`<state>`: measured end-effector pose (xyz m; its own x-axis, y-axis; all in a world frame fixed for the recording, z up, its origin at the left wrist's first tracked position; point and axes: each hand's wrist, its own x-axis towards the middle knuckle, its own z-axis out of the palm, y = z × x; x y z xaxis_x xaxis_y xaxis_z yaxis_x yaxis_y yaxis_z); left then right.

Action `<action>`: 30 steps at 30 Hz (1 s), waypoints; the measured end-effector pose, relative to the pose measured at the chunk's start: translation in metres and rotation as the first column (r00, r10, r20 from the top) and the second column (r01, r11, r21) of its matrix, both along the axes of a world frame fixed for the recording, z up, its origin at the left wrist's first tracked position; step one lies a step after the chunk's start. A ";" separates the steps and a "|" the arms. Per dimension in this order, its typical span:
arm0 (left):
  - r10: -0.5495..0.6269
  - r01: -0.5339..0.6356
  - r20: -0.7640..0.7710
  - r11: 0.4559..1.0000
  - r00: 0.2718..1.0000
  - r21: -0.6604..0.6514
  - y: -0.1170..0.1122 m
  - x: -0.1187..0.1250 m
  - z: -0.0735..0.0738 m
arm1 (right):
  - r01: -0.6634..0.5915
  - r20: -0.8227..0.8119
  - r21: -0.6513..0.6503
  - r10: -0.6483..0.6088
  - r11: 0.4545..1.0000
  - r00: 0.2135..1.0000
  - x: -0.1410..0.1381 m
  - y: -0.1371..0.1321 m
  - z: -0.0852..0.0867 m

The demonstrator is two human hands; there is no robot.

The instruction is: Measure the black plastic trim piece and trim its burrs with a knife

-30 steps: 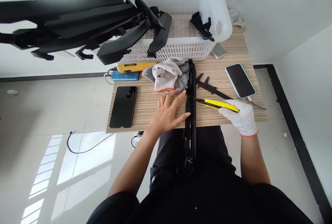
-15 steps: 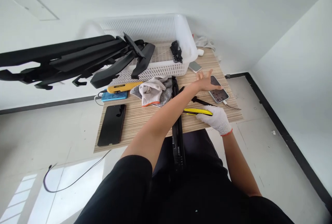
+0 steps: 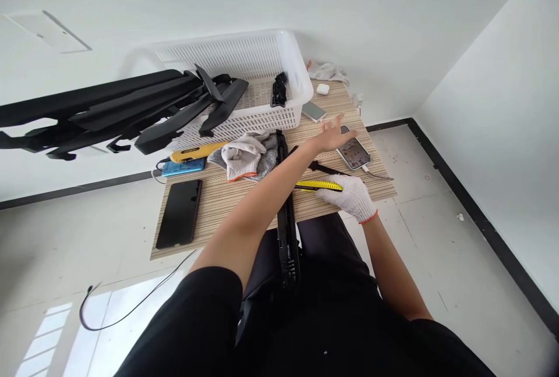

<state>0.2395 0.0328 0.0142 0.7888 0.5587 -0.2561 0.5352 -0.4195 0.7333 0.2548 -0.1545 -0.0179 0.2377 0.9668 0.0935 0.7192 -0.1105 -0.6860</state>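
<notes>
My bare left hand (image 3: 332,132) reaches across the small striped table (image 3: 227,202), fingers spread, just over a lit phone (image 3: 353,153) on a cable at the right. My right hand (image 3: 351,195), in a white glove, is closed round a yellow utility knife (image 3: 318,185) near the table's front edge. A long black plastic strip (image 3: 286,220) runs from the table down onto my lap, under my left forearm. Black calipers (image 3: 325,167) lie between the strip and the phone.
A white slotted basket (image 3: 262,115) at the back holds long black plastic parts (image 3: 109,106) that stick out to the left. A grey-white glove (image 3: 244,156), a second yellow knife (image 3: 196,153), a blue device (image 3: 183,166) and a dark phone (image 3: 179,213) lie on the table's left half.
My left hand left the black strip and crossed to the right, to the phone, whose screen is now lit. The view pulled back. My right hand kept hold of the knife.
</notes>
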 end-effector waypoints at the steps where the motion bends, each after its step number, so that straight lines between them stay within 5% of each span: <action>1: -0.013 0.012 0.029 0.999 0.999 0.039 -0.001 -0.013 0.004 | -0.010 -0.006 0.003 0.010 1.000 1.000 0.000 0.000 0.001; 4: -0.062 0.027 0.156 0.976 0.986 0.216 -0.011 -0.070 0.018 | -0.014 -0.045 0.002 0.014 1.000 0.999 -0.001 -0.002 0.002; 7: -0.027 -0.077 0.319 0.948 0.947 0.310 -0.024 -0.138 0.023 | 0.069 -0.099 0.008 -0.068 0.998 0.993 -0.001 -0.003 0.001; 11: 0.218 -0.318 0.361 0.916 0.907 0.245 -0.028 -0.206 0.004 | 0.001 -0.188 0.002 -0.001 1.000 0.982 0.003 -0.003 -0.002; 13: 0.256 -0.349 0.327 0.899 0.910 0.266 -0.027 -0.226 -0.012 | 0.002 -0.219 0.002 -0.001 1.000 0.976 0.004 -0.004 -0.003; 19: 0.118 -0.225 0.247 0.854 0.962 0.468 -0.056 -0.255 -0.035 | 0.101 -0.259 -0.001 -0.098 0.995 0.961 0.002 -0.003 -0.003; 24: -0.135 0.086 0.042 0.814 0.990 0.574 -0.087 -0.267 -0.036 | 0.187 -0.281 0.023 -0.173 0.982 0.944 0.001 -0.001 -0.004; 30: -0.036 0.079 -0.083 0.782 0.996 0.618 -0.069 -0.267 -0.045 | 0.184 -0.273 0.039 -0.166 0.982 0.947 0.001 -0.003 -0.002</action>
<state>-0.0271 -0.0362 -0.0304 0.8190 0.5681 0.0800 0.5310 -0.8034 0.2696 0.2555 -0.1574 -0.0204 0.4272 0.9020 0.0630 0.4814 -0.1679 -0.8603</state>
